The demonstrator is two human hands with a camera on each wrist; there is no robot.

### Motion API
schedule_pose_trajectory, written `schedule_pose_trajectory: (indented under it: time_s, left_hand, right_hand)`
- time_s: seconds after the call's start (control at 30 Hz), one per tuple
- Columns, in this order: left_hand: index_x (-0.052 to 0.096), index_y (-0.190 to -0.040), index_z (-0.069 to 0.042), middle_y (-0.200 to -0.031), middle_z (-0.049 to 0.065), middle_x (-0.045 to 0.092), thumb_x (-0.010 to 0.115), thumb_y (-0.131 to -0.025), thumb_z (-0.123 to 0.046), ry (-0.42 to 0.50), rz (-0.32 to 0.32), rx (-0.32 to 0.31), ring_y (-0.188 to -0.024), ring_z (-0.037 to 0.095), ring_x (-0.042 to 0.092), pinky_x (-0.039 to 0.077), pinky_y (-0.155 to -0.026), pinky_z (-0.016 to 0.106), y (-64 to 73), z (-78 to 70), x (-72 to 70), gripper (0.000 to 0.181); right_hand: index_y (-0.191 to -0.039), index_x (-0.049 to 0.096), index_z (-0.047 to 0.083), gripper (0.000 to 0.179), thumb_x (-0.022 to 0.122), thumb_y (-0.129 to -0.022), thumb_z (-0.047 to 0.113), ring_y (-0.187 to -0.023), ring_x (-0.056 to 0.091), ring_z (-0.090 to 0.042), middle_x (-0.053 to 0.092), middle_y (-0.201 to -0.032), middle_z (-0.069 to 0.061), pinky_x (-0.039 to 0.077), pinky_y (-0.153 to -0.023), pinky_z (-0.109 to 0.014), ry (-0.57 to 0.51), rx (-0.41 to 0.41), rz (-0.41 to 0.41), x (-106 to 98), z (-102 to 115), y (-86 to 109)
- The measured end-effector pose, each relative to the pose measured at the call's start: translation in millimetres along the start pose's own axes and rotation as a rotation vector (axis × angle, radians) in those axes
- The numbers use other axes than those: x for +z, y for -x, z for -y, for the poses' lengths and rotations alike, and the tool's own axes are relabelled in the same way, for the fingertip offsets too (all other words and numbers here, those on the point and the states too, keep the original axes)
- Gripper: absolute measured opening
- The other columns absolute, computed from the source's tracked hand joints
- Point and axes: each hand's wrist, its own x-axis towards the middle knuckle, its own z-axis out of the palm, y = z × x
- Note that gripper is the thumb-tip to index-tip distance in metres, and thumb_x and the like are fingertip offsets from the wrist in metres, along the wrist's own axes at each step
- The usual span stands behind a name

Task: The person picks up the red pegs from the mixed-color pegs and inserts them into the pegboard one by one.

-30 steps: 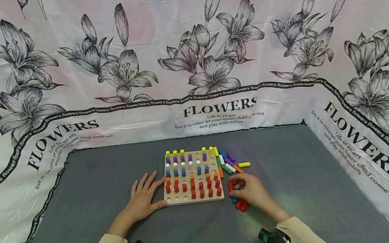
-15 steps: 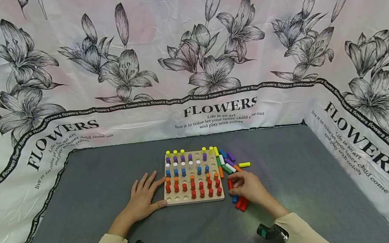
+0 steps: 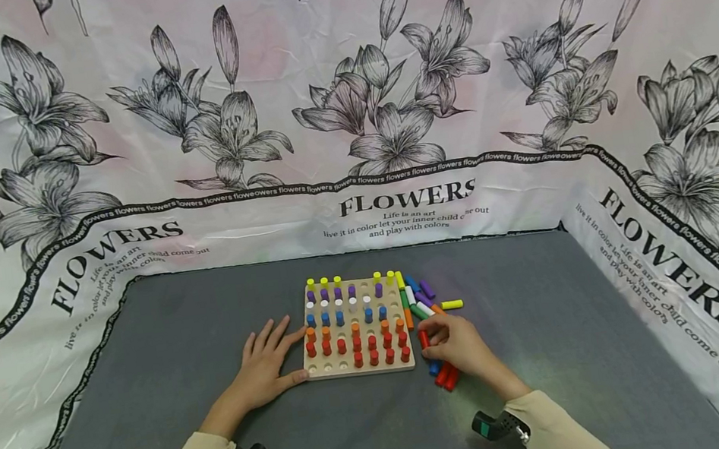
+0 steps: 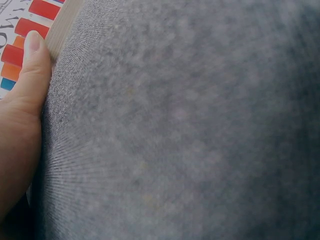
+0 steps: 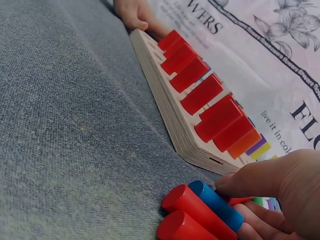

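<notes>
A wooden pegboard [image 3: 332, 373] stands in the middle of the table with rows of coloured pegs upright in its holes. My left hand [image 3: 259, 373] lies with fingers spread on the table, thumb and index finger at the board's left edge. Just right of the board, my right hand [image 3: 460, 348] pinches a red peg [image 3: 425, 339] between thumb and fingers. In the right wrist view, most of that peg is hidden behind the thumb. A blue peg [image 5: 216, 204] and red pegs [image 5: 197, 212] lie on the table under this hand.
Beyond the right hand, loose pegs in several colours lie along the board's right side, among them a yellow peg [image 3: 452, 305] and a purple peg [image 3: 427, 289]. A flower-print cloth [image 3: 413, 209] stands behind the grey table [image 3: 204, 300] and along both sides.
My right hand has shifted slightly left and away from me, its red peg moving a little towards the board's edge. The left hand stays where it was.
</notes>
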Motion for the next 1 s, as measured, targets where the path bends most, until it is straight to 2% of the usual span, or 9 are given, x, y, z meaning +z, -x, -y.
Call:
schedule_pose_trajectory:
  time_s: [0.27,0.5,0.67,1.0]
  left_hand:
    - [0.042,-0.152,-0.021,-0.163,0.019,0.026,0.071,-0.086,-0.048,-0.001,-0.009,0.002,-0.149,0.050,0.019,0.012,-0.113,0.074,0.8,0.0,-0.1,0.077]
    - [0.041,-0.152,-0.021,-0.163,0.019,0.026,0.072,-0.086,-0.048,-0.002,-0.003,-0.003,-0.150,0.049,0.019,0.012,-0.114,0.073,0.5,0.6,0.5,0.078]
    - [0.041,-0.152,-0.022,-0.163,0.018,0.026,0.072,-0.086,-0.048,-0.003,0.006,-0.006,-0.150,0.048,0.019,0.012,-0.114,0.073,-0.2,0.2,0.4,0.078]
    - [0.042,-0.151,-0.021,-0.162,0.020,0.028,0.072,-0.085,-0.048,-0.016,-0.019,0.010,-0.148,0.050,0.022,0.014,-0.113,0.074,1.2,-0.7,-0.8,0.078]
  right_hand:
    - [-0.108,0.071,0.011,0.036,0.082,-0.075,0.001,-0.077,0.063,-0.010,0.073,-0.100,-0.007,0.053,-0.069,-0.026,-0.020,-0.053,-0.035,3.4,-2.1,-1.3]
    - [-0.105,0.072,0.014,0.032,0.080,-0.078,0.000,-0.075,0.064,-0.011,0.072,-0.095,-0.007,0.054,-0.067,-0.025,-0.036,-0.051,-0.059,6.2,0.0,-2.1]
    - [-0.106,0.072,0.011,0.031,0.080,-0.079,0.000,-0.075,0.064,-0.011,0.071,-0.094,-0.007,0.054,-0.067,-0.023,-0.050,-0.044,-0.072,6.6,2.6,-1.4]
    - [-0.107,0.073,0.008,0.026,0.079,-0.082,0.005,-0.079,0.066,-0.012,0.073,-0.094,-0.008,0.054,-0.068,-0.022,-0.047,-0.073,-0.095,3.6,7.6,-1.9]
